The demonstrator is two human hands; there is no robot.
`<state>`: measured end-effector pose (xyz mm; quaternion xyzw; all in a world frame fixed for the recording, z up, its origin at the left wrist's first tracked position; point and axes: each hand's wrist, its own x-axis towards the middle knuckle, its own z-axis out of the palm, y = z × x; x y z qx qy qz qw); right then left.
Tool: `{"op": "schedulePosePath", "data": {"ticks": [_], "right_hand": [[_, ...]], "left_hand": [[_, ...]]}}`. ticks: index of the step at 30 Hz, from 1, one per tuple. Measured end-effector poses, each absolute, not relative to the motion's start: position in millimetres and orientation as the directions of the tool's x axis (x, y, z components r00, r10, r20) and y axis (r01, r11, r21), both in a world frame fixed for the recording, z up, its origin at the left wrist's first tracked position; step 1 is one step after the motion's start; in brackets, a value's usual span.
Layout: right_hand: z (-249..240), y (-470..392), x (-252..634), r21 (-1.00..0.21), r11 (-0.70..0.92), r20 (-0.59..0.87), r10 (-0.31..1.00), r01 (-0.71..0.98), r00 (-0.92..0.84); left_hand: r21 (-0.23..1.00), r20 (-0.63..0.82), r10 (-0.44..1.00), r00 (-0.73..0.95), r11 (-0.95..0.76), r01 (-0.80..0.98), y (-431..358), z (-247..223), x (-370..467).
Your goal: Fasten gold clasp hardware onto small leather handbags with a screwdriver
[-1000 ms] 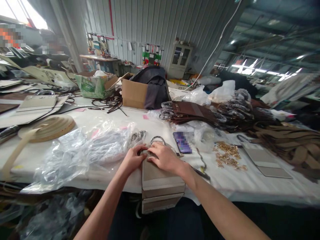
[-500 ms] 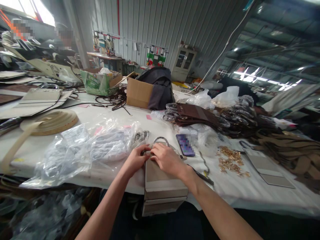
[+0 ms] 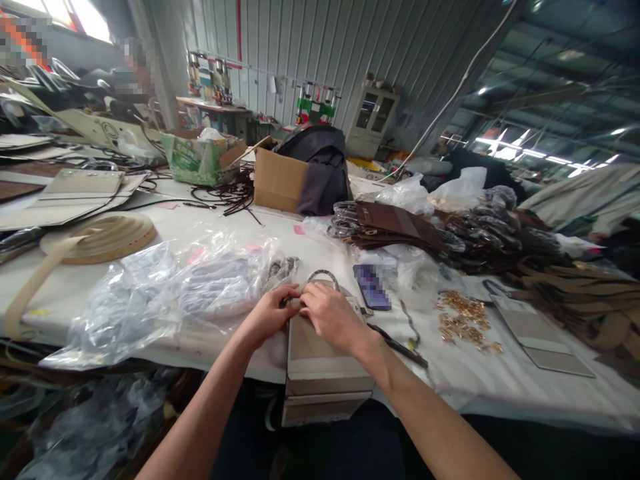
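L hand point(image 3: 270, 310) and R hand point(image 3: 333, 317) meet fingertip to fingertip at the far end of the taupe bag piece point(image 3: 320, 350), fingers curled; whether they're pinching anything can't be told, tips hidden. Piece lies under the grip, near part bent down over the table edge twd the lap. Prob. light, stiff-ish in the flats, soft at the folds, not v. slippery or fragile; finish may scuff. Best hold: flat sides nr the grip, or the loop handle point(image 3: 325, 273) just beyond it. White-covered table point(image 3: 450, 383) below; clear plastic bags point(image 3: 220, 287) L of grip, phone point(image 3: 373, 288) close on R, gold-coloured bits point(image 3: 463, 317) further R, cardboard box point(image 3: 280, 180) well beyond. Room: workshop, ribbed wall point(image 3: 310, 40) + cabinet point(image 3: 373, 120) far past the grip, lights far R.
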<state>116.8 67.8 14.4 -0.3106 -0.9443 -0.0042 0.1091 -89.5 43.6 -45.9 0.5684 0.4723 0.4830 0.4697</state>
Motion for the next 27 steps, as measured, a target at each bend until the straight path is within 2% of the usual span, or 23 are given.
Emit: {"op": "schedulePosePath", "data": {"ticks": [6,8,12,15,20,27], "right_hand": [[13.7,66.8,119.1,-0.105,0.797,0.228,0.602,0.595,-0.766],[13.7,69.6,123.9,-0.241,0.789,0.259,0.613,0.565,-0.746],[11.4,75.4,133.1,-0.657,0.632,0.350,0.738,0.410,-0.576],[8.4,73.9,131.8,-0.819,0.453,0.275,0.848,0.351,-0.454],[4.4,66.8,122.0,-0.888,0.297,0.139,0.901,0.351,-0.411],[-0.3,69.8,117.3,-0.868,0.321,0.162,0.904,0.378,-0.396]], "left_hand": [[0.990,0.089,0.992,0.084,-0.098,0.101,43.8,-45.3,-87.9],[0.991,0.073,0.994,0.078,-0.081,0.106,44.3,-44.9,-88.1],[0.991,0.048,0.997,0.057,-0.054,0.120,44.8,-43.8,-89.0],[0.993,0.052,0.996,0.079,-0.060,0.103,44.6,-43.2,-89.3],[0.993,0.042,0.997,0.061,-0.049,0.111,44.6,-43.9,-88.8],[0.993,0.042,0.998,0.057,-0.048,0.110,45.8,-46.7,-88.3]]}}
